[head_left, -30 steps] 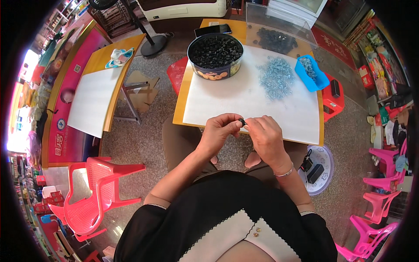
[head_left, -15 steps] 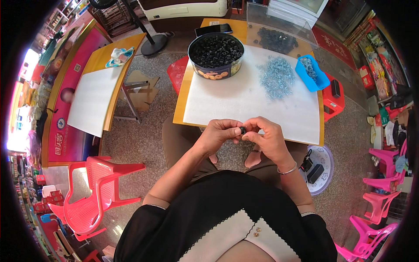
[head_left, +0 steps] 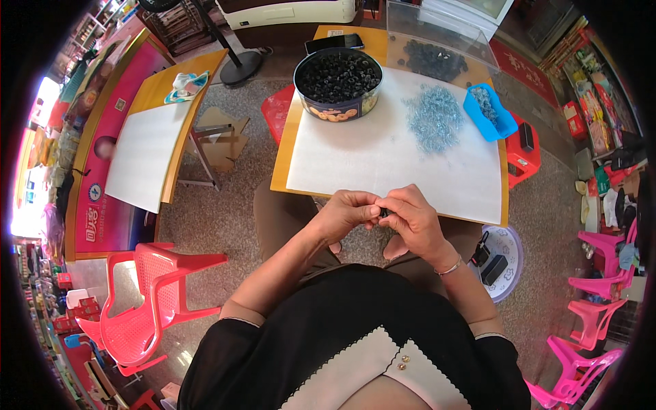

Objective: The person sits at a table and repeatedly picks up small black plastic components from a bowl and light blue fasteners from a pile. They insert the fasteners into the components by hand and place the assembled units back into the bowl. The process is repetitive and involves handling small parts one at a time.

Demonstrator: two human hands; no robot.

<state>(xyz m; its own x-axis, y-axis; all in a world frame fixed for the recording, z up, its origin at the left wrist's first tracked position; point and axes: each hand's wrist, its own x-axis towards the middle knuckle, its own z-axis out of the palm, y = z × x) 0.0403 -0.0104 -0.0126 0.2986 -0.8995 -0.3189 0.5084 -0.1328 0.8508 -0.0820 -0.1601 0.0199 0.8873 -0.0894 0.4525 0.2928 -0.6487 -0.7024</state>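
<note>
Just off the table's near edge, my left hand [head_left: 350,209] and my right hand [head_left: 411,217] meet fingertip to fingertip. Pinched between them is a small black ring-shaped part [head_left: 384,212], mostly covered by the fingers. Ahead on the white sheet [head_left: 342,157] stands a round tub [head_left: 335,111] full of similar small black parts. Right of it lies a loose pile of small clear-bluish pieces [head_left: 436,119]. A blue plastic scoop-like tray [head_left: 504,125] holds more of those pieces at the table's right edge.
A phone [head_left: 335,44] lies behind the tub. A clear box [head_left: 437,41] with black parts around it stands at the far right. Red stools [head_left: 523,160] flank the table. A basin [head_left: 509,273] with black devices sits on the floor to the right; a red chair [head_left: 157,301] is left.
My right fingers have closed further over the small black part, covering more of it. Both hands have shifted only slightly and stay together.
</note>
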